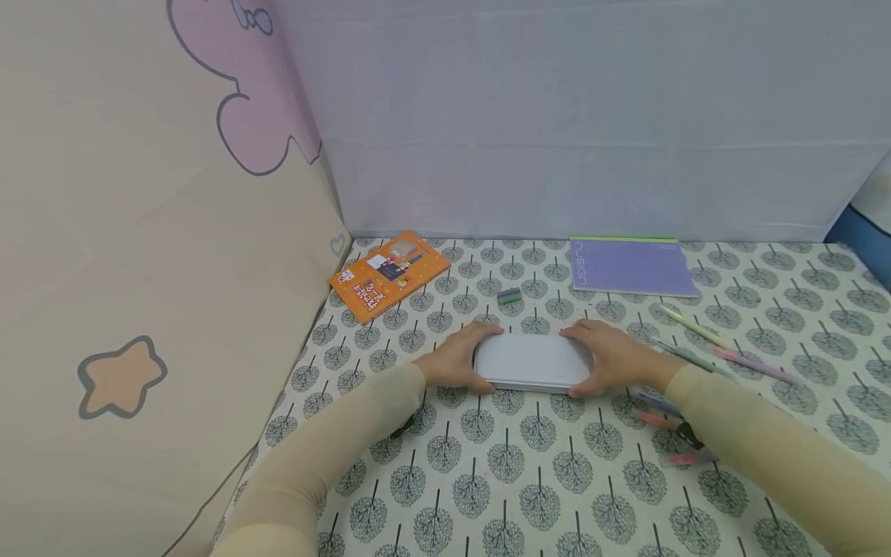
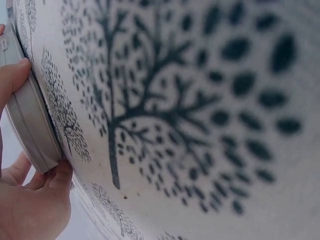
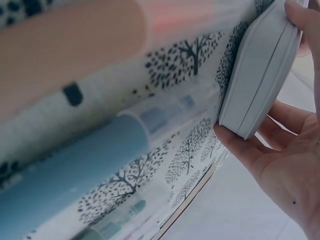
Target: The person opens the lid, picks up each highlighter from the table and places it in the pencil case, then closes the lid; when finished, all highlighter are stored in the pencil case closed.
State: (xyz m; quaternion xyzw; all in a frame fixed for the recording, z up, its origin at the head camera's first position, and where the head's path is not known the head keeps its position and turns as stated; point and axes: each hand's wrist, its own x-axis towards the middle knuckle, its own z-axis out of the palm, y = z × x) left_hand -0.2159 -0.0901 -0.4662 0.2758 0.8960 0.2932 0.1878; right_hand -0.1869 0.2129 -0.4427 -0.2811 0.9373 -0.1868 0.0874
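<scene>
A white, flat pencil case (image 1: 533,360) with rounded corners lies on the tree-print cloth, its lid closed. My left hand (image 1: 455,359) grips its left end, thumb at the near edge and fingers round the far corner. At the other end my right hand (image 1: 612,357) holds it the same way. The left wrist view shows the side of the pencil case (image 2: 30,117) between thumb and fingertips. A thin seam runs along the side of the pencil case (image 3: 262,70) in the right wrist view. Its underside is hidden.
Behind the case sits a small dark green eraser-like block (image 1: 510,295). An orange booklet (image 1: 390,275) lies back left, a purple notebook (image 1: 633,267) back right. Several pens, among them a yellow one (image 1: 696,326) and a pink one (image 1: 759,365), lie around the right forearm.
</scene>
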